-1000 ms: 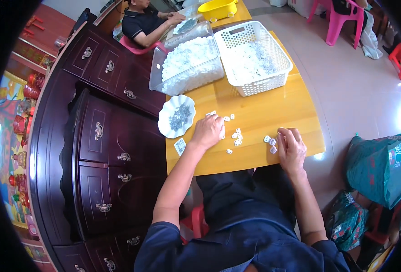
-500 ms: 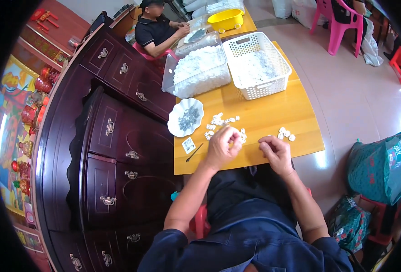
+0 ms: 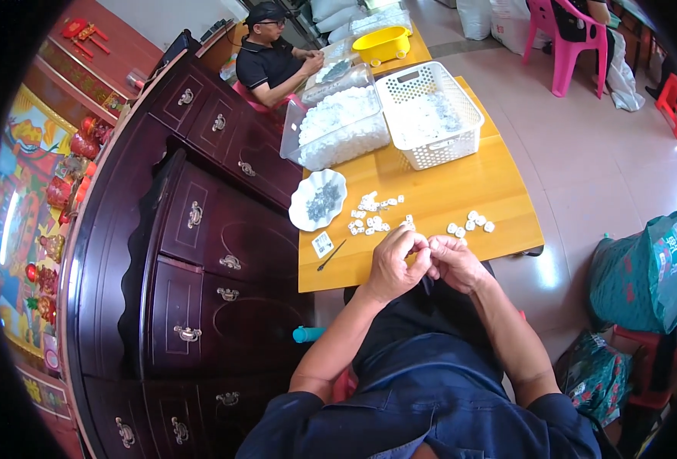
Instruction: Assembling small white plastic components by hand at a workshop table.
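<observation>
— Hands first: what do you have?

— My left hand (image 3: pixel 398 264) and right hand (image 3: pixel 451 262) sit pressed together at lower centre, over the near edge of the yellow table (image 3: pixel 461 191). Fingers of both are curled tight around something too small for me to make out; I cannot tell what it is.

— And the loose pieces?

— Small white pieces (image 3: pixel 372 214) lie scattered just above my left hand, with a smaller cluster (image 3: pixel 470 223) above the right. A scalloped white dish (image 3: pixel 318 200) of grey bits sits left of them.

— Risks?

— I'd judge the hands hang past the table edge, so a slipped piece would drop into my lap. A stray wrist could also scatter the nearest pile.
</observation>
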`<state>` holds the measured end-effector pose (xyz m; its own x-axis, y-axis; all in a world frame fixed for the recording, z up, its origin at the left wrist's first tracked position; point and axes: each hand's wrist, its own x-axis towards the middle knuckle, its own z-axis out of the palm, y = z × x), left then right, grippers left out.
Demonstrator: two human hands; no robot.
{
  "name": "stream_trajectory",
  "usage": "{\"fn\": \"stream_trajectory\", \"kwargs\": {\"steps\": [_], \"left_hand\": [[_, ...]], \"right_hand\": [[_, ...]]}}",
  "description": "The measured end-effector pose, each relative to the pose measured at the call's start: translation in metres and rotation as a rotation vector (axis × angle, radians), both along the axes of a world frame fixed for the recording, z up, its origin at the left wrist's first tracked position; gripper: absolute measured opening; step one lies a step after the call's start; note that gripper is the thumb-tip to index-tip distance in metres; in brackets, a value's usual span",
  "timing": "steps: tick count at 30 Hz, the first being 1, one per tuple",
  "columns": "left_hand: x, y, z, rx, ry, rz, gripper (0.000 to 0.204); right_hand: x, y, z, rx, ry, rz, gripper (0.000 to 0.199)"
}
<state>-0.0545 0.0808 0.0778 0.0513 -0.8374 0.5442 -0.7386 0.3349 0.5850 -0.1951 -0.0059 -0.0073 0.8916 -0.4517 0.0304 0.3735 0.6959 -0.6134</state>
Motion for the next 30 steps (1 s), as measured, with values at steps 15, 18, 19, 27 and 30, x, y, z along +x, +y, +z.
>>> {"fn": "stream_trajectory", "kwargs": {"steps": [15,18,19,27,30], "left_hand": [[0.004,0.012,0.004,-0.075,-0.117,0.067,0.009],[0.006,0.016,0.004,-0.043,-0.175,0.082,0.009],[0.006,0.017,0.002,-0.039,-0.181,0.096,0.008],[0.011,0.022,-0.007,-0.030,-0.195,0.107,0.007],[0.010,0.021,-0.011,0.004,-0.180,0.115,0.006]], "right_hand": [[-0.001,0.002,0.000,-0.053,0.084,-0.047,0.015],[-0.001,0.005,0.000,-0.054,0.124,-0.030,0.014],[0.000,0.006,-0.001,-0.053,0.154,-0.028,0.014],[0.005,0.007,-0.008,-0.070,0.182,0.004,0.015],[0.005,0.008,-0.010,-0.064,0.164,0.006,0.016]]}}
